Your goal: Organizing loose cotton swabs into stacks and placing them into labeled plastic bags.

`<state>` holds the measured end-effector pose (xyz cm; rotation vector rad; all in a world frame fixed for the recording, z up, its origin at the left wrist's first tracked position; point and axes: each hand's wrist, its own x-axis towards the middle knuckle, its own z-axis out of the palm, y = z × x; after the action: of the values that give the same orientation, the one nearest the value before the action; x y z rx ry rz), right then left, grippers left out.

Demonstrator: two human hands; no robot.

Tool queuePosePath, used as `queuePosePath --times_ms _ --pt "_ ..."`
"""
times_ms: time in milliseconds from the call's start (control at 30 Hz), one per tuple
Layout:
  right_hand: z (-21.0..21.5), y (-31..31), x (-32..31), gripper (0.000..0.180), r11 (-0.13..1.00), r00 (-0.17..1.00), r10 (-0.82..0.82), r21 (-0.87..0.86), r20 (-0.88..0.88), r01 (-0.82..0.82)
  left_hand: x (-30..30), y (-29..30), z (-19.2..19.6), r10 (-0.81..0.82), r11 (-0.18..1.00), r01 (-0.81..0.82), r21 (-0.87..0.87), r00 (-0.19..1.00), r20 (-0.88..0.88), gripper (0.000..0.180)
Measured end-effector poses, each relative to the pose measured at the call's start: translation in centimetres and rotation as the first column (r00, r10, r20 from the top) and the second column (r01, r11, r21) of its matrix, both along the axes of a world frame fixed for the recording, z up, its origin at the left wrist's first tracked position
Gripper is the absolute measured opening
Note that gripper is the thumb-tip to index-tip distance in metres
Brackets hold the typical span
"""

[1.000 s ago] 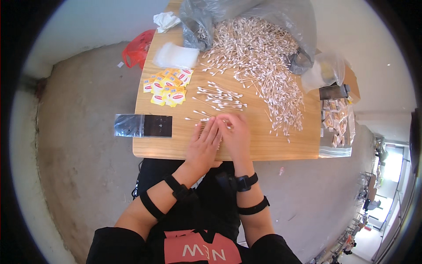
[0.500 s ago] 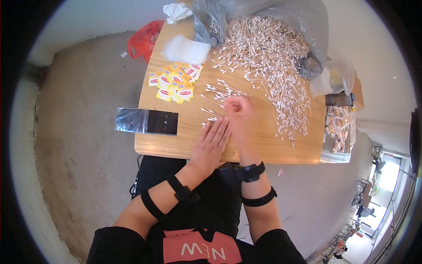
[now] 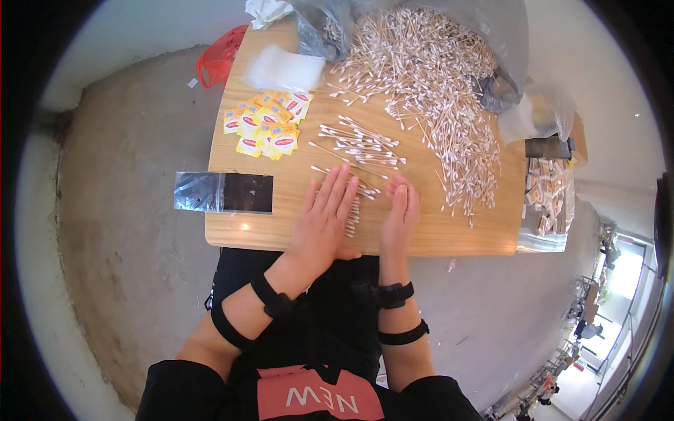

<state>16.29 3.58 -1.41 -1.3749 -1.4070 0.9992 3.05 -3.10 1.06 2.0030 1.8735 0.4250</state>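
Observation:
My left hand [image 3: 321, 223] lies flat with fingers stretched out over a small row of cotton swabs [image 3: 352, 216], whose white tips show along its right side. Just right of that row, my right hand [image 3: 400, 216] rests on its edge, fingers loosely bent and nothing visible in them. Beyond my fingertips a loose bunch of cotton swabs [image 3: 361, 142] is spread on the wooden table [image 3: 295, 237]. Several swabs lie slanted between this bunch and my left fingers. My left palm hides part of the row.
A large heap of cotton swabs [image 3: 428, 77] spills from a grey plastic bag [image 3: 509, 42]. Yellow-and-white packets [image 3: 267, 126], clear bags [image 3: 284, 69] and a dark flat rectangle [image 3: 247, 193] lie at left. A red bag [image 3: 221, 57] hangs by the left edge; a bag of small packs [image 3: 547, 196] sits right.
My right hand has moved back toward me and loosened from its curl. My left hand has shifted slightly left and lies flatter, uncovering swabs on its right. The far bunch looks more spread out.

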Motion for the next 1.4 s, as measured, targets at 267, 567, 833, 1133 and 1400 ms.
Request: queuePosePath --times_ms 267,567,833,1133,1400 --pt "-0.1 -2.0 0.5 0.033 0.996 0.994 -0.082 -0.039 -0.076 0.079 -0.4 0.1 -0.1 -0.092 0.995 0.090 -0.043 0.995 -0.036 0.136" --pt "-0.2 -1.7 0.3 0.038 0.992 0.973 -0.118 -0.069 -0.197 0.106 0.3 1.7 0.2 -0.045 0.996 0.036 -0.083 0.993 -0.112 0.136" --pt "-1.2 -1.1 0.0 0.049 0.991 0.850 -0.137 -0.065 -0.509 0.120 0.7 2.0 0.2 -0.092 0.992 0.079 -0.097 0.985 -0.143 0.135" --pt "-0.8 -0.1 -1.8 0.042 0.999 0.982 0.031 0.038 -0.185 -0.024 0.0 0.0 0.3 0.023 0.999 -0.026 -0.042 0.997 -0.071 0.135" --pt "0.2 1.3 -0.1 0.027 0.986 0.948 0.118 0.075 0.295 -0.146 -0.9 -0.4 0.3 0.051 0.997 -0.054 -0.061 0.998 -0.047 0.133"
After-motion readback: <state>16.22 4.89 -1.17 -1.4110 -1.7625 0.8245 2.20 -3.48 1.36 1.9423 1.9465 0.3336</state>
